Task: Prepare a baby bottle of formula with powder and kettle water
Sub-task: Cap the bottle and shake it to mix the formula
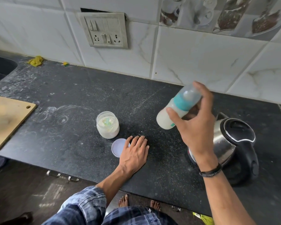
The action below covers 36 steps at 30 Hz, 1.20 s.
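Gripping the bottle (165, 118) aslant in the right hand (196, 127), cap up and away, over the tabletop (88, 95) by the kettle (234, 140), with left hand (135, 151) flat beside the lid (118, 147).

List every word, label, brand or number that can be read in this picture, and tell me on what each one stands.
No text can be read here.
Baby bottle, held in the right hand: a small teal print near its base, too blurred to read.
Powder jar: no label shows.
Kettle: no marking shows.
Switch panel on the wall: no lettering can be made out.
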### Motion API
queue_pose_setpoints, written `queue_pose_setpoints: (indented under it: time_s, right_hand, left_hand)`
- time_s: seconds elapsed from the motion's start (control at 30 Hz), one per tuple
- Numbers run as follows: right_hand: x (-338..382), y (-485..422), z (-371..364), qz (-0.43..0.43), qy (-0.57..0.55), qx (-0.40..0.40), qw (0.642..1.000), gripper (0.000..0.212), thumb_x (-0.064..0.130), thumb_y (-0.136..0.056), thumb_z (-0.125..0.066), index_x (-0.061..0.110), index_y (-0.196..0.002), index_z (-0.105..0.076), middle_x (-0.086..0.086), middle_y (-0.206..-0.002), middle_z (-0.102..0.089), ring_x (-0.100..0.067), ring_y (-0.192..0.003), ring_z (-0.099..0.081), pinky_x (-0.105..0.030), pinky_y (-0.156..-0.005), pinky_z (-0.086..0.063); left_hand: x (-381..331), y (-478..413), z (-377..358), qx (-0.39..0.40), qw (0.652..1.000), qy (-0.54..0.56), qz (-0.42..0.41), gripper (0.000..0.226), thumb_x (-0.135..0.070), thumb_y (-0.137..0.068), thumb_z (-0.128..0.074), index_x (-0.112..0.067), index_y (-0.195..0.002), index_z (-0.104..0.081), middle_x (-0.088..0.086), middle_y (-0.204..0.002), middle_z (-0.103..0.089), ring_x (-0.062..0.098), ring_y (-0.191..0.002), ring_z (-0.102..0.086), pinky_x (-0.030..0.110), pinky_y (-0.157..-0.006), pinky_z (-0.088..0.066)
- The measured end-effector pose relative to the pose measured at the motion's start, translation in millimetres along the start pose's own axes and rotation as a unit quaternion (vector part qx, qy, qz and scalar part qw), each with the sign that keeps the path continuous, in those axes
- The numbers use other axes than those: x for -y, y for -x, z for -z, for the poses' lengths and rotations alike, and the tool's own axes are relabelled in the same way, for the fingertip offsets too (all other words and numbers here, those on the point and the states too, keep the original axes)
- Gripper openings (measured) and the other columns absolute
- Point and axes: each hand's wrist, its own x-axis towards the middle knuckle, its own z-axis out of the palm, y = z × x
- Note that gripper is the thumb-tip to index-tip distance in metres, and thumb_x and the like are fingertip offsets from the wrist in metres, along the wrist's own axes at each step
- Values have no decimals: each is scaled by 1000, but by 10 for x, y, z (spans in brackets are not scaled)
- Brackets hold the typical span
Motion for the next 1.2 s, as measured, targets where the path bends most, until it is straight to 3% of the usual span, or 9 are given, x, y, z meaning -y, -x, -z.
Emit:
queue_pose_setpoints:
  time_s: [0.13, 0.27, 0.43, 0.57, 0.73, 0.87, 0.97, 1.1, 1.2]
  right_hand:
    - [98, -26, 55, 39, -98, -103, 989, 86, 11, -86, -86, 22, -148, -27, -15, -157, -34, -30, -130, -59, -48, -92, -62]
    - [-66, -70, 30, -14, 20, 1, 1000, 84, 29, -81, -90, 37, -146, -37, 25, -132, -57, -10, -105, -69, -47, -86, -63]
    - [19, -19, 57, 35, -102, -129, 986, 87, 10, -87, -86, 18, -147, -24, -11, -153, -39, -31, -130, -60, -52, -91, -62]
    - [-174, 1, -22, -20, -1, -18, 1000, 85, 23, -82, -90, 33, -147, -37, 29, -134, -54, -16, -111, -69, -50, -87, -62]
    - [-156, 72, 5, 32, -72, -98, 992, 85, 13, -86, -86, 22, -150, -31, 4, -152, -38, -32, -136, -53, -49, -96, -60]
    - [-478, 83, -122, -10, 60, 2, 998, 85, 23, -82, -89, 32, -150, -38, 25, -146, -49, -17, -127, -60, -51, -99, -57]
    - [-797, 201, -214, -35, 142, 75, 986, 84, 23, -81, -88, 33, -151, -42, 14, -145, -53, -9, -124, -54, -45, -104, -52]
    - [-1118, 341, -311, -52, 186, 116, 974, 85, 24, -83, -85, 38, -151, -37, -8, -137, -60, -28, -120, -59, -43, -101, -51]
    - [-1272, 422, -343, -58, 199, 133, 969, 86, 24, -84, -85, 43, -150, -33, -11, -129, -61, -30, -114, -58, -44, -97, -51]
  left_hand:
    - [-13, -22, 14, -2, 1000, -2, 8, 33, -34, -106, -48, -15, -122, -69, 1, -128, -69, 23, -118, -64, 44, -112, -37]
    - [-4, -5, 23, -3, 1000, 2, 0, 31, -34, -106, -48, -15, -121, -68, 1, -127, -68, 23, -116, -64, 44, -111, -36]
    - [-20, -31, 32, 0, 1000, -1, 7, 31, -33, -106, -47, -15, -120, -68, 0, -126, -68, 23, -117, -64, 43, -112, -34]
    - [-6, 1, 26, 7, 1000, 1, 4, 33, -34, -106, -46, -15, -121, -68, 1, -128, -68, 23, -118, -64, 43, -113, -33]
    - [-14, -21, 32, 9, 1000, -2, 9, 33, -34, -106, -46, -15, -122, -68, 0, -128, -68, 23, -118, -63, 43, -113, -34]
    - [-8, 1, 19, 6, 1000, 3, 4, 33, -34, -107, -47, -15, -122, -68, 1, -129, -68, 23, -119, -63, 44, -113, -36]
    - [-15, -6, 13, 0, 1000, 2, 6, 33, -34, -106, -46, -15, -122, -68, 1, -128, -68, 23, -118, -64, 44, -112, -36]
    - [-11, -5, 20, -8, 1000, 4, 4, 32, -34, -105, -48, -14, -120, -69, 1, -126, -69, 23, -117, -64, 44, -111, -36]
    - [-7, -3, 16, -9, 1000, 6, 2, 31, -34, -105, -49, -15, -121, -68, 1, -126, -68, 23, -117, -64, 44, -111, -36]
